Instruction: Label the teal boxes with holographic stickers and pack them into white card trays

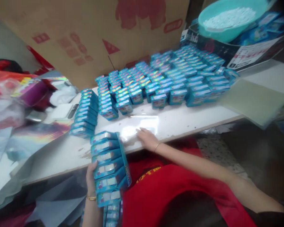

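My left hand (91,178) is wrapped round the side of a stack of small blue boxes (106,168), held in a row at the table's front edge. One box at the stack's right side is turned differently from the others. My right hand (147,138) lies on the white table (170,121), fingers stretched out and nothing visible in them. Just beyond the held stack, a row of similar blue boxes (85,112) stands on the table. Many more blue boxes (158,83) fill several rows farther back.
A large cardboard carton (90,37) rises behind the rows. At the back right, a turquoise basin (223,33) holds small white pieces above a dark box (217,47). A pale sheet (253,101) overhangs the table's right front edge. Plastic bags (7,113) crowd the left.
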### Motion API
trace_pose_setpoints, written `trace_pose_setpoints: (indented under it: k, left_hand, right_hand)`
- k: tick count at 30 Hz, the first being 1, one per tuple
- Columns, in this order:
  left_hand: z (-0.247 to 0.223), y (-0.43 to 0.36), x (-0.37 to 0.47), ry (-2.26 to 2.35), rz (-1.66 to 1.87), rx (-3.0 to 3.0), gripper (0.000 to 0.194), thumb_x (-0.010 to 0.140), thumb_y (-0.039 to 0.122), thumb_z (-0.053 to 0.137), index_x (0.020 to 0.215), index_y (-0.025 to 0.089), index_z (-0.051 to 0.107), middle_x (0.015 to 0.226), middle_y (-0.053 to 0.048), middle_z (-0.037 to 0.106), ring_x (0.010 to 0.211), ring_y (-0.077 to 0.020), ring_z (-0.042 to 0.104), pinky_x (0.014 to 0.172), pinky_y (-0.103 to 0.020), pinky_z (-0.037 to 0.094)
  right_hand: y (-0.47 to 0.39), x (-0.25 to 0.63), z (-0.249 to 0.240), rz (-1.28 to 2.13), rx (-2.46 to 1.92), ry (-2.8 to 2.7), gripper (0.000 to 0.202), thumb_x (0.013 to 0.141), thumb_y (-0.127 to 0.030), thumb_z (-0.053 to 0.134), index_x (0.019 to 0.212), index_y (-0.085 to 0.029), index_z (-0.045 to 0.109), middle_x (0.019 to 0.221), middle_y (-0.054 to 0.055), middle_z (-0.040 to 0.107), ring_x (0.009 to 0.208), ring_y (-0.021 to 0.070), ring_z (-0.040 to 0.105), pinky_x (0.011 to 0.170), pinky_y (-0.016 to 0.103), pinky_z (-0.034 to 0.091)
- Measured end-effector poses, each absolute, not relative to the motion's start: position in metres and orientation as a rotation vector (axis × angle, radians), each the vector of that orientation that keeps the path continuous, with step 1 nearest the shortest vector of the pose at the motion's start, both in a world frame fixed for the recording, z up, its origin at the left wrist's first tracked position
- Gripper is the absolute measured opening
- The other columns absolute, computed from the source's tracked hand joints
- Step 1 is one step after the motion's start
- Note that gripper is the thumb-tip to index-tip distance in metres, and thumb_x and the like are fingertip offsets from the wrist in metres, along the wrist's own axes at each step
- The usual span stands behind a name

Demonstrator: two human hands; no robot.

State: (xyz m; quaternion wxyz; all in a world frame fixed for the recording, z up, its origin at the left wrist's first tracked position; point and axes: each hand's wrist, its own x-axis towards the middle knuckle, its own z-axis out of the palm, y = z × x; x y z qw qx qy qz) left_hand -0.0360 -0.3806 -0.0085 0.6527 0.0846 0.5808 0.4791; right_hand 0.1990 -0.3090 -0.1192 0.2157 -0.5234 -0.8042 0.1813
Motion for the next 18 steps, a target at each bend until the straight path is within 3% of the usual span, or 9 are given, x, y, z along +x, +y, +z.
trace_pose_setpoints:
  k: [4, 9, 13, 18]
  left_hand:
    - [-0.024, -0.390, -0.041, 1.475, 1.025, 0.174, 0.023, 0.060, 0.020, 0.069, 0.082, 0.016, 0.067, 0.063, 0.000, 0.070, 0.058, -0.0202, 0.067, 0.053, -0.029, 0.057]
    - [-0.036, -0.375, -0.015, 1.376, 0.791, 0.274, 0.020, 0.061, 0.019, 0.073, 0.079, 0.015, 0.065, 0.066, -0.002, 0.070, 0.061, -0.0197, 0.069, 0.054, -0.025, 0.056]
    - [-0.030, -0.364, 0.003, 1.311, 0.706, 0.344, 0.032, 0.066, 0.026, 0.074, 0.096, 0.015, 0.066, 0.069, -0.003, 0.070, 0.066, -0.0210, 0.070, 0.057, -0.026, 0.056]
    - [-0.018, -0.363, 0.018, 1.247, 0.647, 0.465, 0.052, 0.070, 0.030, 0.072, 0.118, 0.018, 0.059, 0.089, -0.007, 0.073, 0.080, -0.0247, 0.071, 0.068, -0.032, 0.058]
  right_hand:
    - [-0.305, 0.205, -0.140, 0.614, -1.382, -2.016, 0.032, 0.085, -0.008, 0.049, 0.114, -0.014, 0.058, 0.121, 0.014, 0.060, 0.119, 0.0216, 0.051, 0.102, 0.039, 0.042]
    - [-0.296, 0.211, -0.137, 0.770, -1.332, -1.918, 0.025, 0.093, -0.019, 0.044, 0.102, -0.012, 0.066, 0.116, 0.015, 0.065, 0.115, 0.0228, 0.057, 0.102, 0.038, 0.042]
    - [-0.291, 0.223, -0.129, 0.994, -1.297, -1.753, 0.027, 0.092, -0.021, 0.045, 0.104, -0.019, 0.069, 0.114, 0.008, 0.069, 0.107, 0.0205, 0.063, 0.098, 0.038, 0.047]
    - [-0.287, 0.233, -0.115, 1.128, -1.237, -1.611, 0.032, 0.089, -0.025, 0.049, 0.112, -0.019, 0.070, 0.121, 0.008, 0.066, 0.118, 0.0233, 0.058, 0.106, 0.041, 0.041]
